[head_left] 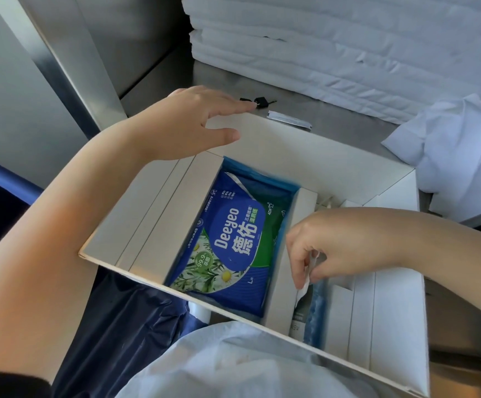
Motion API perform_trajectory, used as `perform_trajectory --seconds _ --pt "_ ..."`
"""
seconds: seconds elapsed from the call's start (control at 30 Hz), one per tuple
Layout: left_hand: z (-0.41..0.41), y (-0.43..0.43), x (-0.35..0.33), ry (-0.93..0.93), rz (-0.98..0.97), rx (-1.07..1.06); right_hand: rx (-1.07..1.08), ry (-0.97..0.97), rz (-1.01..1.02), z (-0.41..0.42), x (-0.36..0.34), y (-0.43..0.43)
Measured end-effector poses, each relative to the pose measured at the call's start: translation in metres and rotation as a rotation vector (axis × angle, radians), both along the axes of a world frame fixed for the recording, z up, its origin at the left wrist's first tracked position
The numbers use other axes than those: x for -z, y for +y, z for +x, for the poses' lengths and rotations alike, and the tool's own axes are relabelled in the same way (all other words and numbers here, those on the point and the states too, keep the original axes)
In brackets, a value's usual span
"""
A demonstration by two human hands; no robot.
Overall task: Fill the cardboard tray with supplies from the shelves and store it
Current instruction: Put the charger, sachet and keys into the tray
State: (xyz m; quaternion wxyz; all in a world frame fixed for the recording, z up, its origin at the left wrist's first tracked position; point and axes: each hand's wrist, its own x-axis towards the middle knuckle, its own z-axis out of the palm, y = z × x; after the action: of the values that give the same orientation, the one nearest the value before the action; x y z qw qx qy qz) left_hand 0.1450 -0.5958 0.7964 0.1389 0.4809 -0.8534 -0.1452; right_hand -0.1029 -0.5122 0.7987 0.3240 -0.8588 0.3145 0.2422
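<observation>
A white cardboard tray (348, 170) with inner dividers rests partly on a steel shelf, its near edge over my lap. A blue and green wet-wipes pack (233, 242) lies flat in the middle compartment. My left hand (187, 122) lies open over the tray's far left corner, fingers spread. My right hand (337, 248) pinches a small white sachet (304, 285) over the narrow compartment to the right of the pack. Blue packaging (317, 311) shows in that slot below the sachet.
A stack of folded white cloths (334, 47) fills the back of the steel shelf (334, 116). A crumpled white cloth (449, 139) lies at the right. Small black keys (258, 102) and a flat sachet (288, 120) lie behind the tray. A steel post (70, 67) stands at left.
</observation>
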Motion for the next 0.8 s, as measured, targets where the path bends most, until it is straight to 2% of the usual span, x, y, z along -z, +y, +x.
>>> perform_trajectory --seconds 0.3,0.53,0.67,0.8 --pt "0.000 0.002 -0.001 0.004 -0.002 -0.007 -0.102 0.083 -0.025 0.004 0.010 0.000" --pt "-0.001 0.002 -0.001 0.011 -0.008 -0.012 -0.106 0.072 -0.027 0.000 0.014 -0.006" --pt "-0.001 0.001 -0.001 -0.002 -0.001 -0.010 -0.023 0.042 -0.050 -0.006 0.006 -0.014" --pt "-0.001 0.001 -0.001 -0.008 -0.009 -0.003 -0.040 0.099 -0.093 -0.007 0.007 -0.015"
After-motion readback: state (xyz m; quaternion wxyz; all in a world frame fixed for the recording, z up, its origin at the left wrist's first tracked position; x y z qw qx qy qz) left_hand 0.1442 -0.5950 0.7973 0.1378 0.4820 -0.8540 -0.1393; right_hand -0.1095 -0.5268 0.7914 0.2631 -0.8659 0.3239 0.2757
